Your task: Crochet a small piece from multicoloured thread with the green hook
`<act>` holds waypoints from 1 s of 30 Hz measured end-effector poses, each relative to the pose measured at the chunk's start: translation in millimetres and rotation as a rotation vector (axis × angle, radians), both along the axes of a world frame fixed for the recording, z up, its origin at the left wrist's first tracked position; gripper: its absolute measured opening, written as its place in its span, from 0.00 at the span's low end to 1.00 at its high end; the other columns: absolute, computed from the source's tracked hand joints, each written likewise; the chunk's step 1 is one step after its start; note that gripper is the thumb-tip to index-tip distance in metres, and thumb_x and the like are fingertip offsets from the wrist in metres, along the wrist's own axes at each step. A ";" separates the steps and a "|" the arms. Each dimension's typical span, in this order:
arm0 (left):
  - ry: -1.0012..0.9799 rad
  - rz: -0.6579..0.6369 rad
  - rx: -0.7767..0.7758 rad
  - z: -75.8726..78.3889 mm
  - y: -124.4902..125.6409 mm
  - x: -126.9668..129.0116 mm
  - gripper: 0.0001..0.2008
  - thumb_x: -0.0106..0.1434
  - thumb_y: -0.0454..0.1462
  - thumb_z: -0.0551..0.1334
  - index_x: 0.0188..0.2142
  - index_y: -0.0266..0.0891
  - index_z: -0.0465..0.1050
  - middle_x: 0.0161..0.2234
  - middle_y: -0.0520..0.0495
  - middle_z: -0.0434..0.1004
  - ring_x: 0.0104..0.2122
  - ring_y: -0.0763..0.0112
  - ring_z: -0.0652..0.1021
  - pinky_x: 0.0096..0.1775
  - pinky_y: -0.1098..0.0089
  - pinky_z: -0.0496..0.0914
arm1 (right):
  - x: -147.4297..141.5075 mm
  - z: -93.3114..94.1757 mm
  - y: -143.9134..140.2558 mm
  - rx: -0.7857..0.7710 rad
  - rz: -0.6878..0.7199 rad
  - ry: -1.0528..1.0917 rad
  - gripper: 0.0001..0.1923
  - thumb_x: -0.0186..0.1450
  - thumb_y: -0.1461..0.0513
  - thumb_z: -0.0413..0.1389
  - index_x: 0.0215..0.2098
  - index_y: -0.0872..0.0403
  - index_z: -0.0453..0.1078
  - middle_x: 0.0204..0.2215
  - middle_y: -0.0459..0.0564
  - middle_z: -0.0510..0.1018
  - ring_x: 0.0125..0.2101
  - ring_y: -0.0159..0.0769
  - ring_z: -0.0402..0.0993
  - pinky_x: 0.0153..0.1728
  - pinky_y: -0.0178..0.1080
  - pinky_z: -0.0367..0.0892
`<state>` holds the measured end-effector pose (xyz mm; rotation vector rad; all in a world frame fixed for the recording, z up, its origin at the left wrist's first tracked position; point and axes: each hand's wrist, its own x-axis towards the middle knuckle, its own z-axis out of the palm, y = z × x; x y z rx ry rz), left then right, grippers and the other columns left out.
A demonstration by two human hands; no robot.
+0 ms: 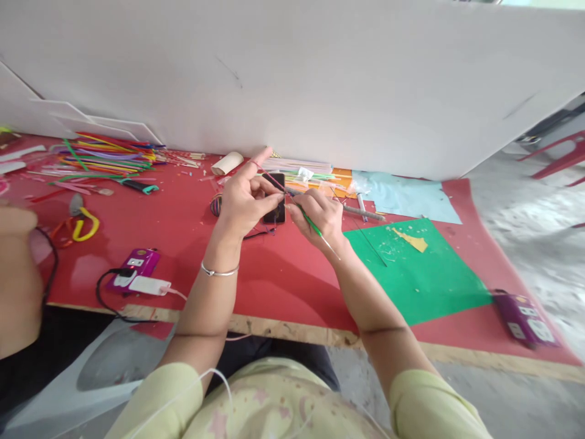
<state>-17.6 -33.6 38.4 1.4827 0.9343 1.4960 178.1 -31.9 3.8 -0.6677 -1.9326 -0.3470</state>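
My left hand (pixel 245 198) is raised over the table with its index finger stretched out. A thin dark-red yarn (pixel 270 174) runs from that finger toward my right hand, while thumb and middle finger pinch close to its end. My right hand (pixel 319 213) grips a crochet hook (pixel 314 228) with a green handle, its metal end pointing back toward me. The hook's tip meets the yarn between the hands; any stitches there are too small to make out. Behind the fingers lies a black phone (pixel 275 212). A multicoloured yarn ball (pixel 215 205) sits left of my left wrist, partly covered.
Pliers (pixel 82 219), a purple power strip (pixel 142 261) and colourful pipe cleaners (pixel 109 155) lie on the left. At right are a green sheet (pixel 439 274), light-blue paper (pixel 406 195) and another purple strip (pixel 525 318). A white board (pixel 292 79) stands behind. Another person's arm (pixel 18 280) is at left.
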 end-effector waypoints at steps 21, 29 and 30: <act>-0.440 -0.570 -0.483 -1.5 10.0 -10.4 0.35 0.51 0.26 0.73 0.59 0.46 0.80 0.27 0.57 0.76 0.15 0.88 0.56 0.16 0.80 0.47 | 13.2 1.8 8.2 -0.003 0.237 0.015 0.16 0.75 0.48 0.57 0.51 0.49 0.77 0.38 0.50 0.82 0.37 0.37 0.82 0.39 0.40 0.76; -0.410 -0.565 -0.450 -2.4 12.4 -16.3 0.28 0.52 0.27 0.74 0.54 0.40 0.83 0.25 0.56 0.75 0.16 0.88 0.53 0.17 0.80 0.46 | 22.3 13.2 5.8 -0.023 0.256 -0.060 0.10 0.74 0.55 0.62 0.51 0.49 0.78 0.40 0.50 0.83 0.39 0.37 0.83 0.41 0.40 0.76; -0.411 -0.560 -0.448 -2.6 12.7 -16.1 0.27 0.51 0.27 0.73 0.53 0.40 0.83 0.26 0.56 0.76 0.17 0.88 0.52 0.17 0.80 0.46 | 22.7 14.1 5.0 -0.029 0.248 -0.073 0.10 0.74 0.56 0.62 0.51 0.49 0.78 0.40 0.50 0.83 0.40 0.37 0.83 0.40 0.40 0.76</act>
